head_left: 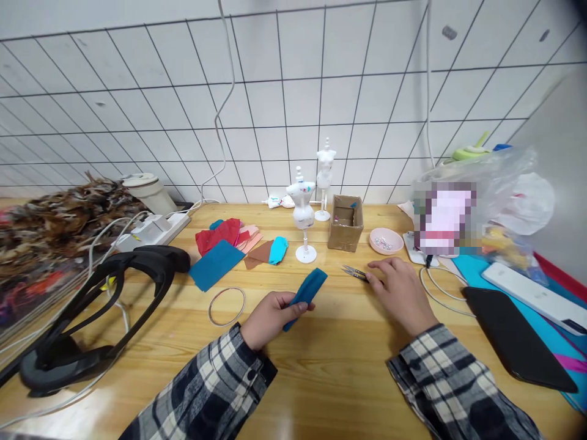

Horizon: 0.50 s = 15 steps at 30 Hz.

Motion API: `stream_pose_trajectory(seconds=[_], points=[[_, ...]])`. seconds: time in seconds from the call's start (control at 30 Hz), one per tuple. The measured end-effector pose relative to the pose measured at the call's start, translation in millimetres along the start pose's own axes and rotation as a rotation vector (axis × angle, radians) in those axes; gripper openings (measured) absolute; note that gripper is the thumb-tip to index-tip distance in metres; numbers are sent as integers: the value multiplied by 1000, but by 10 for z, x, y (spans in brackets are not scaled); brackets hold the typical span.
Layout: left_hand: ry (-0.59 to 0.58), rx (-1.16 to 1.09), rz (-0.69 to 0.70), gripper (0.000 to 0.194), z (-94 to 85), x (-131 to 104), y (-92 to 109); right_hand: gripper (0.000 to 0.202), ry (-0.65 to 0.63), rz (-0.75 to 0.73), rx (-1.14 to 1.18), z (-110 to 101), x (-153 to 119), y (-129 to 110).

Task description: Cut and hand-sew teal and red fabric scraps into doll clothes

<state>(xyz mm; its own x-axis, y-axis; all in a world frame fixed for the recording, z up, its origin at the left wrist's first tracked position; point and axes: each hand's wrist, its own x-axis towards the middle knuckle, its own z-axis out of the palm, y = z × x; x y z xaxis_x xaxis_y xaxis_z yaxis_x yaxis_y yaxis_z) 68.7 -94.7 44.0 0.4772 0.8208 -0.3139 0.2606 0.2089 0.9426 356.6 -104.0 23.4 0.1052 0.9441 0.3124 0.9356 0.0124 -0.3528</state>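
Pinching a folded blue cloth (313, 286) in my left hand (275, 316); snips (354, 272) sit right of that grip, by my right hand (400, 292), can't tell if it's holding them. Pinch too loosely and the fold might slip; careless snips could nick it.

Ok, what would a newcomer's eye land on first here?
Probably the teal fabric strip held in the left hand, near the middle. Behind it, two small white dress forms stand before the tiled wall. The large black frame at left also stands out.
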Motion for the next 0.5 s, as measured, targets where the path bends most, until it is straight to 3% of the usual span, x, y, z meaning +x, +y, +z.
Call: stream_pose_trajectory(seconds=[0.13,0.3,0.5], points=[[58,-371,-37,35,-30,30,-34,24,-189,-23,-89,108,-10,95],[88,-551,-64,33,-39,48,-44,16,-227,4,-6,96,-37,-7],[128,-662,-60,30,-39,35,-29,12,-319,78,477,91,-166,-300]])
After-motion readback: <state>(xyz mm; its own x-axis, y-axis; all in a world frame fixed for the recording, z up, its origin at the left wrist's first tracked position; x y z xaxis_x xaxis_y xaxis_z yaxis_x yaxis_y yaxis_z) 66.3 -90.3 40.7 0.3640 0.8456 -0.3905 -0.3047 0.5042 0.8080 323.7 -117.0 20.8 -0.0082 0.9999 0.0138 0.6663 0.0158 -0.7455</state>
